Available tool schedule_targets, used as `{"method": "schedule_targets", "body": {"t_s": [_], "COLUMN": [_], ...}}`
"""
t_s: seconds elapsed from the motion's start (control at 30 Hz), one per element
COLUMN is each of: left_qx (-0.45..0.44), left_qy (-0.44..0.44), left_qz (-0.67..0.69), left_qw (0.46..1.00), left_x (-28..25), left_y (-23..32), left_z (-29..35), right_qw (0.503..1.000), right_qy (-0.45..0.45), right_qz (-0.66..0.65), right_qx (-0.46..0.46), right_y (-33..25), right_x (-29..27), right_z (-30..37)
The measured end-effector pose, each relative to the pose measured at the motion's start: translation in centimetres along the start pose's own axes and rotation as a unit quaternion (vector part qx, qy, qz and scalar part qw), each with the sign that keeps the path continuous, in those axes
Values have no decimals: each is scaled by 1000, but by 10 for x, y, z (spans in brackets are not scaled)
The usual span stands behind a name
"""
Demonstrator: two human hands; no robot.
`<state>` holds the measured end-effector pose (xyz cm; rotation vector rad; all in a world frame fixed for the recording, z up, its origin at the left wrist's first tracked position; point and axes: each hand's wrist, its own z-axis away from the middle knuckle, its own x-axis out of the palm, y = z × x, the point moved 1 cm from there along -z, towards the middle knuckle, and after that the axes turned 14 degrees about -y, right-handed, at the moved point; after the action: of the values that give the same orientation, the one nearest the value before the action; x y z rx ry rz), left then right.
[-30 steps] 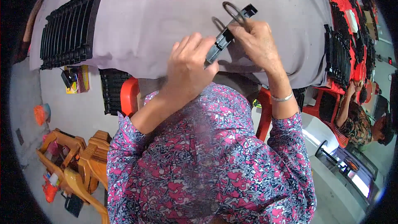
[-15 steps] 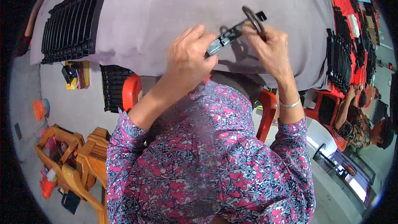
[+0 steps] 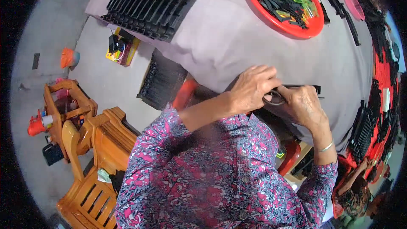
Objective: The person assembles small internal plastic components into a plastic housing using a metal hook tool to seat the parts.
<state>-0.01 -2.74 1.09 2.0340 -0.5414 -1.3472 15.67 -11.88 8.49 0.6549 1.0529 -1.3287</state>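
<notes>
At the near edge of the cloth-covered table, both my hands are closed on a long, thin black plastic piece with a dark loop. My left hand pinches at the loop, fingers bent together. My right hand, a bangle on its wrist, grips the piece close by, and one end of it sticks out past the knuckles. The two hands nearly meet, and most of the piece is hidden behind them. I cannot make out its exact kind.
A red basin at the back holds black, green and yellow small parts. Black slatted pieces lie in a row at the far left. Wooden chairs stand at left. A co-worker sits at right beside black parts on red cloth.
My view has turned, bringing the red basin fully into sight. The hands have come closer together, and the piece, earlier slanting between them, is now mostly covered by the fingers.
</notes>
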Motion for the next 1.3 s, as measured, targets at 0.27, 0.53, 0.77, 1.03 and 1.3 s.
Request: {"method": "schedule_targets", "body": {"t_s": [0.27,0.53,0.77,1.03,1.3], "left_qx": [13,11,-94,-223,-278], "left_qy": [-21,-29,38,246,282], "left_qz": [16,-6,-40,-312,-384], "left_qw": [1000,999,994,890,834], "left_x": [-3,-9,-68,-112,-107], "left_y": [-2,-5,-12,-61,-84], "left_z": [-1,2,42,69,69], "right_qw": [998,992,938,917,907], "right_qy": [14,42,226,247,224], "right_qz": [-55,-109,-261,-304,-343], "right_qx": [-33,-46,34,73,98], "right_y": [4,-3,-17,0,-5], "right_x": [1,-6,-16,24,34], "right_z": [-3,-1,19,21,17]}}
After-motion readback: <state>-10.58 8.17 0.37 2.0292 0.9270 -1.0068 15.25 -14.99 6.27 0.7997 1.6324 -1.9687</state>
